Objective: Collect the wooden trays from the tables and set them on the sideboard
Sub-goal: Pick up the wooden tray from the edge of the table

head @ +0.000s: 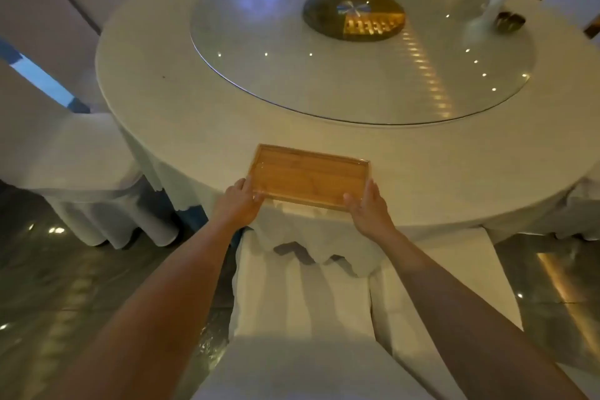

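Two bare hands, left hand (pixel 238 203) and right hand (pixel 368 209), are clasping the near corners of a shallow rectangular wooden tray (pixel 308 177); probably light, stiff, best gripped by the rims.

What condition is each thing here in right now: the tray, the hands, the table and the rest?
Wooden tray: empty, at the table's near edge, gripped at both near corners.
Left hand: closed on the tray's left corner.
Right hand: closed on the tray's right corner.
Table: covered with a white cloth.
Glass turntable: bare on its near part.
Chair: covered in white, pushed in.
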Motion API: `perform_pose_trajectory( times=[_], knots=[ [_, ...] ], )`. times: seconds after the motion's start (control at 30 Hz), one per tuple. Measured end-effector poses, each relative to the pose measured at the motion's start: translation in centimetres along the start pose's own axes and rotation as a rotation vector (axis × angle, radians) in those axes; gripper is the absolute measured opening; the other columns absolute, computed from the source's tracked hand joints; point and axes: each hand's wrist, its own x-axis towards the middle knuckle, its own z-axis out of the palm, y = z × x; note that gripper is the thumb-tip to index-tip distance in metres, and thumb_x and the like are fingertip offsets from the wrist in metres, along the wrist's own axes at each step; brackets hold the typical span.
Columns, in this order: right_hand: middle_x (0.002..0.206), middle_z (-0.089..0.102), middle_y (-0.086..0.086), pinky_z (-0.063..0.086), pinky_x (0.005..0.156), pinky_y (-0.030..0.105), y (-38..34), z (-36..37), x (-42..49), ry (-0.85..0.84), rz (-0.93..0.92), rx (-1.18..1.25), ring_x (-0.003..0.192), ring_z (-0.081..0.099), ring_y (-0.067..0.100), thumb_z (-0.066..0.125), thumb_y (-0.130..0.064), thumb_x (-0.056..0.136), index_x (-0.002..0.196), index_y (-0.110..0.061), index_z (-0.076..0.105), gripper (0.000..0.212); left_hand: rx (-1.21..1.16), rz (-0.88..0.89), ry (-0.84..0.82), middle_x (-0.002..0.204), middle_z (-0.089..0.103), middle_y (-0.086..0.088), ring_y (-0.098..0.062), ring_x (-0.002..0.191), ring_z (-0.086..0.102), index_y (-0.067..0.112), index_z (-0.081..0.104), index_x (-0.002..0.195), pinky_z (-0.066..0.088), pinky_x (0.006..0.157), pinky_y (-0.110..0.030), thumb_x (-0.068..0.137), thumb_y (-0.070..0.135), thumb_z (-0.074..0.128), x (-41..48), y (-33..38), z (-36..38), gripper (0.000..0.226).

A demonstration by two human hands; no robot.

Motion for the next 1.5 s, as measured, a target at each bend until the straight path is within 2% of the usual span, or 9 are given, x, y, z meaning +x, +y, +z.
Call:
perform_pose_trajectory(
  times=[0.37,0.47,0.73,0.87,1.0,1.13,1.3,1.37,1.5],
  knots=[
    [0.159,0.009,0.014,0.02,0.115,0.043,-0.1,1.0,3.8,-0.02,0.265,0.246,0.144,0.013,0.034,0.039,-0.043,0.094,0.149,-0.008,-0.005,0.079,-0.273,-0.197,-0.016,0.131,0.05,-0.024,-0.038,0.119,0.049,-0.003,0.042,0.128,0.041,0.1,-0.045,0.095,0.027,0.042,5.1,1.8,-0.2,0.045],
    [0.158,0.011,0.014,0.022,0.114,0.044,-0.4,1.5,4.3,-0.005,0.312,0.262,0.144,0.013,0.035,0.044,-0.04,0.093,0.149,-0.007,-0.002,0.08,-0.325,-0.324,0.023,0.131,0.048,-0.024,-0.039,0.119,0.047,-0.004,0.039,0.128,0.04,0.096,-0.042,0.094,0.023,0.044,5.9,2.5,-0.1,0.044],
    [0.146,0.032,0.017,0.036,0.106,0.045,-0.5,2.0,4.9,0.108,0.46,0.272,0.13,0.031,0.038,0.048,-0.025,0.087,0.141,0.0,0.023,0.064,-0.302,-0.523,-0.068,0.135,0.043,-0.016,-0.033,0.125,0.042,0.006,0.038,0.133,0.038,0.106,-0.045,0.073,0.039,0.071,7.1,1.9,0.1,0.076],
    [0.141,0.033,0.016,0.038,0.099,0.041,0.0,2.0,5.0,0.135,0.569,0.293,0.126,0.034,0.035,0.049,-0.02,0.087,0.134,-0.002,0.035,0.053,-0.255,-0.57,-0.017,0.134,0.044,-0.017,-0.034,0.119,0.046,0.005,0.046,0.127,0.041,0.102,-0.043,0.089,0.035,0.05,6.5,1.1,0.9,0.049],
    [0.136,0.035,0.016,0.038,0.086,0.037,-0.2,2.6,4.6,0.113,0.605,0.263,0.121,0.036,0.033,0.052,-0.024,0.085,0.124,-0.004,0.049,0.043,-0.211,-0.546,0.031,0.134,0.044,-0.019,-0.035,0.116,0.049,0.001,0.045,0.128,0.042,0.096,-0.041,0.096,0.034,0.036,5.1,0.3,1.0,0.046],
    [0.135,0.043,0.015,0.04,0.091,0.039,-1.4,3.6,3.9,0.095,0.618,0.267,0.123,0.038,0.032,0.059,-0.03,0.081,0.128,-0.007,0.044,0.054,-0.255,-0.538,0.096,0.132,0.046,-0.022,-0.038,0.12,0.047,-0.001,0.037,0.129,0.041,0.096,-0.045,0.098,0.028,0.033,2.6,-1.5,0.8,0.044],
    [0.131,0.051,0.018,0.038,0.084,0.036,-4.0,5.7,2.9,0.086,0.52,0.29,0.123,0.04,0.036,0.058,-0.034,0.086,0.129,-0.005,0.04,0.055,-0.298,-0.399,0.168,0.106,0.055,-0.021,-0.039,0.102,0.058,-0.001,0.04,0.113,0.046,0.081,-0.043,0.096,0.021,0.034,-0.5,-5.5,-0.9,0.028],
    [0.13,0.052,0.019,0.042,0.091,0.04,-5.4,6.8,2.0,0.095,0.48,0.308,0.123,0.044,0.038,0.058,-0.033,0.087,0.128,-0.003,0.039,0.054,-0.297,-0.349,0.19,0.099,0.05,-0.019,-0.037,0.094,0.058,-0.005,0.038,0.116,0.047,0.077,-0.045,0.097,0.02,0.031,-1.8,-7.4,-1.8,0.032],
    [0.129,0.052,0.022,0.044,0.09,0.041,-10.0,9.6,-0.1,0.137,0.33,0.351,0.116,0.052,0.039,0.055,-0.027,0.09,0.125,0.001,0.037,0.048,-0.36,-0.357,0.29,0.088,0.051,-0.01,-0.028,0.075,0.054,0.006,0.034,0.101,0.04,0.059,-0.033,0.098,0.028,0.027,-4.2,-12.7,-4.2,0.023]
  ],
)
